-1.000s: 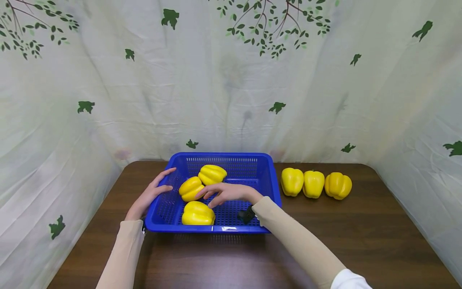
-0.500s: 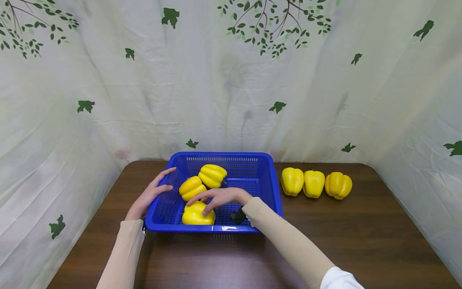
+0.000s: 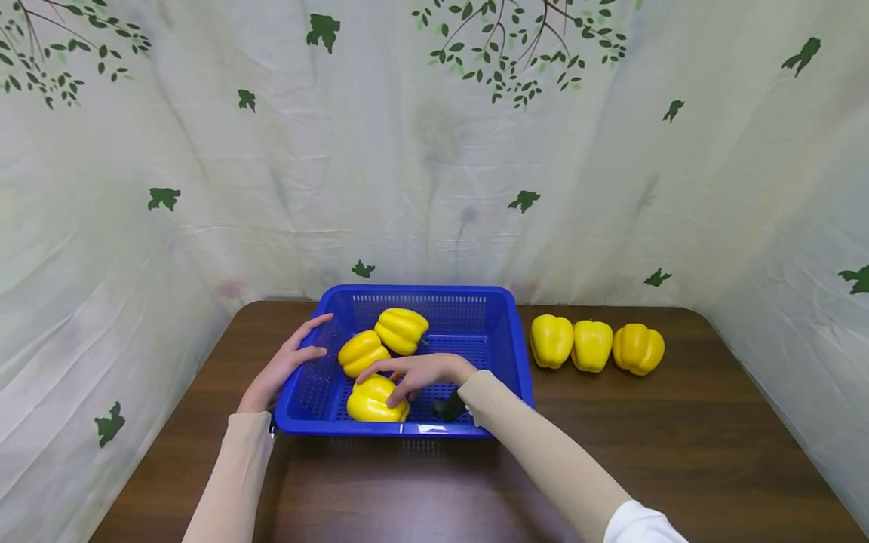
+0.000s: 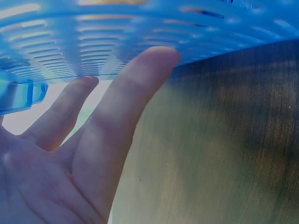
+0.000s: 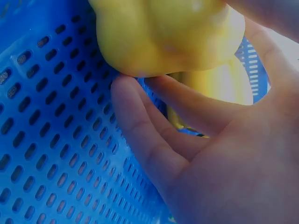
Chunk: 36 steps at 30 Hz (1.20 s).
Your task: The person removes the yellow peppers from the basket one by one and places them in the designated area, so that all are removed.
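My right hand (image 3: 424, 371) is inside the blue plastic basket (image 3: 509, 332), holding the nearest yellow bell pepper (image 3: 372, 402) between thumb and fingers. In the right wrist view, fingertips (image 5: 125, 86) meet the underside of that pepper (image 5: 163, 37), close over the slotted floor. Two more yellow bell peppers lie behind it, one at the left (image 3: 362, 353) and one farther back (image 3: 400, 330). My left hand (image 3: 278, 369) rests at the basket's left side, thumb and forefinger extended across the rim. From the left wrist, straight fingers (image 4: 112, 112) show against the slatted wall (image 4: 103, 46).
Three yellow bell peppers stand in a row on the brown wooden table (image 3: 679, 437), right of the basket; the middle one (image 3: 591, 347) is close to its left neighbour. A pale curtain (image 3: 434, 188) with leaf prints hangs behind the table.
My right hand has moved left and toward the front, from above the basket floor onto the nearest pepper. That pepper has shifted slightly. The left hand has stayed put.
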Motion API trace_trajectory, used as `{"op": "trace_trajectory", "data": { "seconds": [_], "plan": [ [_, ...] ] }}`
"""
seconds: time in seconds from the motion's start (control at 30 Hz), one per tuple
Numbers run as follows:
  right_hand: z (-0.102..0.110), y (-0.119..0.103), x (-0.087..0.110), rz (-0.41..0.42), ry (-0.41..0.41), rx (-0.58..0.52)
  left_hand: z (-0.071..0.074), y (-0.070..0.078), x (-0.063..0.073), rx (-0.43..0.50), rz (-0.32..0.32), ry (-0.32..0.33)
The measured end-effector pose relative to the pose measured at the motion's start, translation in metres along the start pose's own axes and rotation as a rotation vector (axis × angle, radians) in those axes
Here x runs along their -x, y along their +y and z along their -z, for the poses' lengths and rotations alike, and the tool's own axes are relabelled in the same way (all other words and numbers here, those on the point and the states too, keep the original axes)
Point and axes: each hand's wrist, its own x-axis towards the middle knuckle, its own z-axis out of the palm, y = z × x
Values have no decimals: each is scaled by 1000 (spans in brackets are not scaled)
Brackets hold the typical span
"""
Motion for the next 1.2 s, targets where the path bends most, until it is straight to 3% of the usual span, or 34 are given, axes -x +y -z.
{"op": "trace_trajectory", "data": {
  "seconds": [0.5,1.2],
  "plan": [
    [5,4,23,-23,79,-115,-2,2,0,4,-3,5],
    [20,2,59,79,292,-254,0,0,-1,23,-22,-4]
  ]
}}
